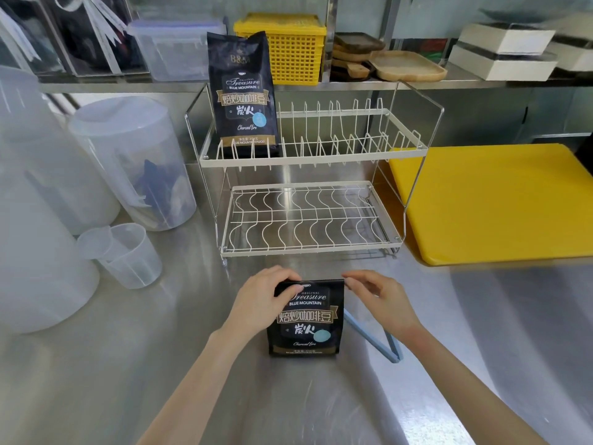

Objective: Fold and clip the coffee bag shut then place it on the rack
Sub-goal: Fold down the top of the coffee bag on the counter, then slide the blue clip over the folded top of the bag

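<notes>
A black coffee bag (pixel 306 326) stands on the steel counter in front of me, its top folded down. My left hand (pixel 260 300) grips the bag's upper left corner over the fold. My right hand (pixel 377 295) pinches the upper right corner with its fingertips. A light blue clip (pixel 375 340) lies open on the counter just right of the bag, partly under my right wrist. Behind stands a white two-tier wire rack (pixel 308 155). A second, unfolded coffee bag (pixel 242 94) stands upright at the left end of its upper tier.
Clear plastic pitchers (pixel 134 162) and a measuring cup (pixel 125 255) stand at the left. A yellow cutting board (pixel 494 200) lies right of the rack. On the back shelf are a yellow basket (pixel 288 46), wooden trays and boxes.
</notes>
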Action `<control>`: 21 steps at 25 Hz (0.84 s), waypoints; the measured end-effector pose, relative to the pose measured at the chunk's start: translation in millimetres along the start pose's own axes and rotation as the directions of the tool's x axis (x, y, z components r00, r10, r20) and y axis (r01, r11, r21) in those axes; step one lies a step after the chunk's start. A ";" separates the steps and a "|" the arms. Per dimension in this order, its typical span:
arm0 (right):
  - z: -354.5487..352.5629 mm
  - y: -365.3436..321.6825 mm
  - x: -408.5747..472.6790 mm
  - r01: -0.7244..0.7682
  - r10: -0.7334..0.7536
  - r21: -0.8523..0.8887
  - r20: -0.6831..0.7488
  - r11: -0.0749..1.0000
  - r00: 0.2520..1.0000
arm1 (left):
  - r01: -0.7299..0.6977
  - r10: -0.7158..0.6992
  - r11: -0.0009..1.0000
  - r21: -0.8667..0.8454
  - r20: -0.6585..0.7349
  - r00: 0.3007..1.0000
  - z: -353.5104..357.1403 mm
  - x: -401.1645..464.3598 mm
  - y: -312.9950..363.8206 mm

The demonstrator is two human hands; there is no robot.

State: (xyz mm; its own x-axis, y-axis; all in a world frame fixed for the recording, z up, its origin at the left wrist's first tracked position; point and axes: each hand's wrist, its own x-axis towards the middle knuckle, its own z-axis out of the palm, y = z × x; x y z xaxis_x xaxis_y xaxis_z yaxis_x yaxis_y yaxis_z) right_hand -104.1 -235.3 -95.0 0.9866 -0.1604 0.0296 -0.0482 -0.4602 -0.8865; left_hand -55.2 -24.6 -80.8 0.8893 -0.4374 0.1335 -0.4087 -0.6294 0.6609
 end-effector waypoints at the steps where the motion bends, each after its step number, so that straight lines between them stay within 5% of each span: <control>1: -4.9 6.7 -2.2 -0.023 0.022 -0.034 -0.014 0.999 1.000 | 0.010 -0.010 1.000 -0.026 -0.001 1.000 0.3 0.0 -0.1; 11: -5.1 78.9 -44.5 -0.235 0.281 -0.570 -0.008 0.787 0.960 | 0.046 -0.052 0.993 -0.113 -0.045 0.998 2.9 -2.6 -0.2; 21: -0.4 81.2 -42.9 -0.311 0.291 -0.446 -0.114 0.839 0.950 | 0.050 -0.061 0.991 -0.125 -0.084 0.995 6.2 -3.0 -3.3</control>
State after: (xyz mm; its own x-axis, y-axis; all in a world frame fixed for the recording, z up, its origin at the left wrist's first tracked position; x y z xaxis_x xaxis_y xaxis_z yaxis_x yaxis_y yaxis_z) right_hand -150.4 -266.1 -168.1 0.9052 -0.3863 -0.1772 -0.4169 -0.7259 -0.5471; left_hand -57.8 -25.2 -88.0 0.9265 -0.3429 0.1548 -0.3351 -0.5650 0.7540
